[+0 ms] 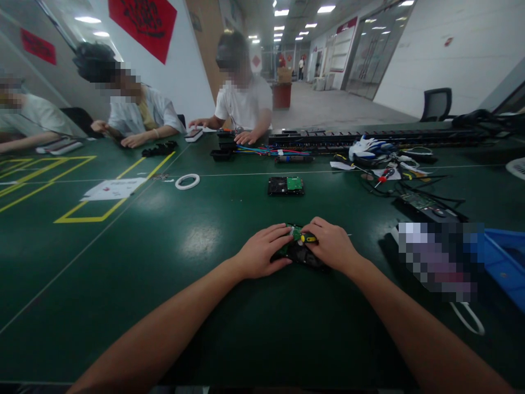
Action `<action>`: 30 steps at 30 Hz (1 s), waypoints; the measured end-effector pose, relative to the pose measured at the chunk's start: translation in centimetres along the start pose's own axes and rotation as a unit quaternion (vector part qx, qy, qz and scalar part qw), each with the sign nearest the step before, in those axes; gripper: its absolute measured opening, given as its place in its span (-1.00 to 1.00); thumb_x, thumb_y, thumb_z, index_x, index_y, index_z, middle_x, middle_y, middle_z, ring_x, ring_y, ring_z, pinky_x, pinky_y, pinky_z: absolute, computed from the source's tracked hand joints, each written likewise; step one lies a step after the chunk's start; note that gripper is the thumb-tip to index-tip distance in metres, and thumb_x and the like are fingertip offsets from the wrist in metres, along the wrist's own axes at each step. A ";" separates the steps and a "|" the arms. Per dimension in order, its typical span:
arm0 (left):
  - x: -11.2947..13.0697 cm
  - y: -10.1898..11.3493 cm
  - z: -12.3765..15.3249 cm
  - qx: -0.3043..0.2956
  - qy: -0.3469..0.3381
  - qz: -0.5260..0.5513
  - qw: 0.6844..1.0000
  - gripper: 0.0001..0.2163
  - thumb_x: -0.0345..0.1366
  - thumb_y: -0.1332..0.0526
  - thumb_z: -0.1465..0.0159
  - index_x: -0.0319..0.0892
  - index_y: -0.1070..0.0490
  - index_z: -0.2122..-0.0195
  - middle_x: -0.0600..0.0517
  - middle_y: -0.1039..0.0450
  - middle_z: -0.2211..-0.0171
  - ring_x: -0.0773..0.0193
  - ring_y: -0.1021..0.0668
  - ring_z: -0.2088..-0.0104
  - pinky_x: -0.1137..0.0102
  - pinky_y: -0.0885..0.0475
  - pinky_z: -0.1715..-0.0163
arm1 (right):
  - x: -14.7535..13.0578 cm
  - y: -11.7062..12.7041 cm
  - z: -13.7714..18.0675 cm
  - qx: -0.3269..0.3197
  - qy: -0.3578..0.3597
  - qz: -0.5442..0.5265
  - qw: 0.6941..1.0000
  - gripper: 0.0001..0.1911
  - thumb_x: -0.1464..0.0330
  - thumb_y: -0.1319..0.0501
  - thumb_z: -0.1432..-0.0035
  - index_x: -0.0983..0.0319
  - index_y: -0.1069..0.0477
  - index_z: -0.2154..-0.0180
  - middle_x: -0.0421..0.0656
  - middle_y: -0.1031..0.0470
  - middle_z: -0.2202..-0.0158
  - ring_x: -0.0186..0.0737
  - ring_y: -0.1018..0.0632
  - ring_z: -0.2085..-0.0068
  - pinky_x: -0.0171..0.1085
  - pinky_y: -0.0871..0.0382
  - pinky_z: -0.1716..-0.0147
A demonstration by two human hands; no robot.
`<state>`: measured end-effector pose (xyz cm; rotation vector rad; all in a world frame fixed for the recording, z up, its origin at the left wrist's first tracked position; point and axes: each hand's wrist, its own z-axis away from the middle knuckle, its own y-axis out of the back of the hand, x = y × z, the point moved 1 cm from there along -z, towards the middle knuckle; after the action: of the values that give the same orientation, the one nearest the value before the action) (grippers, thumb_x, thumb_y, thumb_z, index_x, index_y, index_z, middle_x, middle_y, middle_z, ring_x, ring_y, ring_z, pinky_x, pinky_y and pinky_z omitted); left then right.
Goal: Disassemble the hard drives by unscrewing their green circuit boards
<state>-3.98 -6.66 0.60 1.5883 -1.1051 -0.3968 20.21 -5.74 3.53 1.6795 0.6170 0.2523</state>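
A black hard drive (302,255) with a green circuit board lies flat on the green table (172,306) in front of me. My left hand (262,253) grips its left end, fingers over the board and thumb along the near edge. In my right hand (333,244) is a screwdriver (309,238) with a yellow and black handle end, held low over the drive's right part. The tip of the tool is hidden by my fingers. Farther back on the table rests a second hard drive (286,186), its green board facing up.
To the right are a blue bin (504,257), a blurred-out item, a circuit board device (430,205) with cables, gloves (369,148) and a red screwdriver (384,176). A tape roll (187,181) and paper (115,189) lie left. Several people sit across the table.
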 end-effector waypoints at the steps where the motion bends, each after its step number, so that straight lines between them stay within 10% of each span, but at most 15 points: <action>1: 0.0 0.0 0.0 -0.002 0.001 -0.006 1.000 -0.41 -0.01 -0.19 -0.36 -0.11 -0.17 -0.35 -0.14 -0.25 -0.33 -0.02 -0.24 -0.38 -0.02 -0.29 -0.31 | 0.3 -0.2 0.0 0.010 -0.007 -0.011 1.000 -0.80 0.38 -0.22 -0.25 0.17 -0.50 0.08 -0.11 -0.49 0.06 -0.14 -0.54 0.18 -0.22 -0.36 0.27; 11: -0.5 -0.6 -0.5 0.024 0.057 -0.043 0.997 -0.44 -0.02 -0.18 -0.37 -0.12 -0.18 -0.33 -0.14 -0.23 -0.34 -0.03 -0.23 -0.38 -0.03 -0.27 -0.32 | 1.5 0.4 -0.5 0.130 -0.096 -0.049 0.986 -0.79 0.18 -0.17 -0.33 0.14 -0.46 0.13 -0.12 -0.53 0.18 -0.11 -0.55 0.17 -0.16 -0.39 0.17; 30: -3.3 -0.6 -2.5 0.053 0.081 -0.058 0.994 -0.44 0.02 -0.21 -0.33 -0.13 -0.25 -0.28 -0.17 -0.31 -0.25 -0.09 -0.31 -0.29 -0.05 -0.35 -0.25 | 1.8 -0.8 -7.2 -0.001 -0.022 -0.032 0.999 -0.80 0.22 -0.22 -0.30 0.12 -0.55 0.12 -0.11 -0.57 0.12 -0.12 -0.56 0.11 -0.20 -0.37 0.08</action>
<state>-3.54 -2.59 -0.08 1.7517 -0.9264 -0.2830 18.02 1.35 3.99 1.6558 0.6369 0.1695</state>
